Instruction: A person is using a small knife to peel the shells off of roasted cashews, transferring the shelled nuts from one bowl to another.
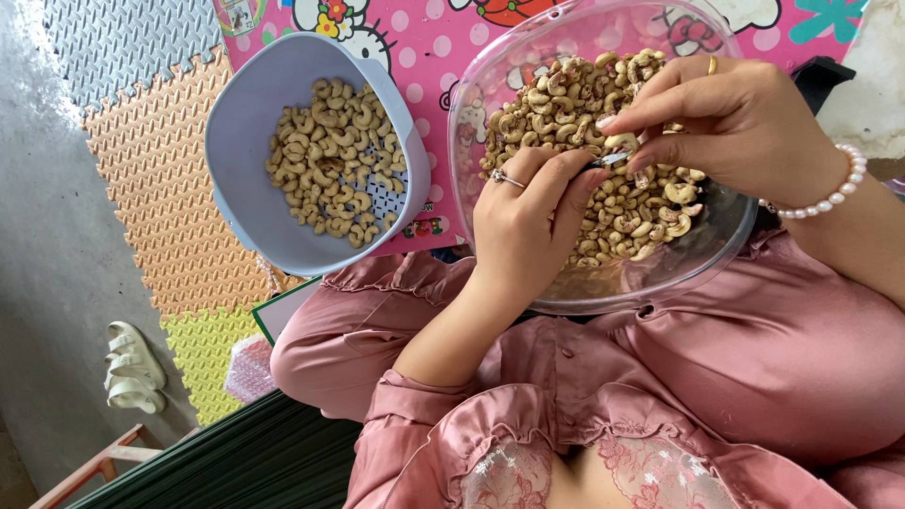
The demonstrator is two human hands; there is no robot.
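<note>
A clear plastic bowl (584, 292) rests on my lap, filled with unpeeled cashew nuts (622, 212). My left hand (528, 221), with a ring on one finger, sits inside the bowl pinching a single nut. My right hand (735, 123), wearing a gold ring and a pearl bracelet, holds a small metal blade (611, 160) against that nut. To the left, a pale blue strainer bowl (240, 188) holds peeled cashews (335, 160).
A pink cartoon-printed mat (424, 47) lies under both bowls. Orange, yellow and grey foam floor tiles (160, 179) cover the floor at left. White sandals (132, 368) sit on the grey concrete. A dark green ribbed sheet (245, 462) lies at the bottom left.
</note>
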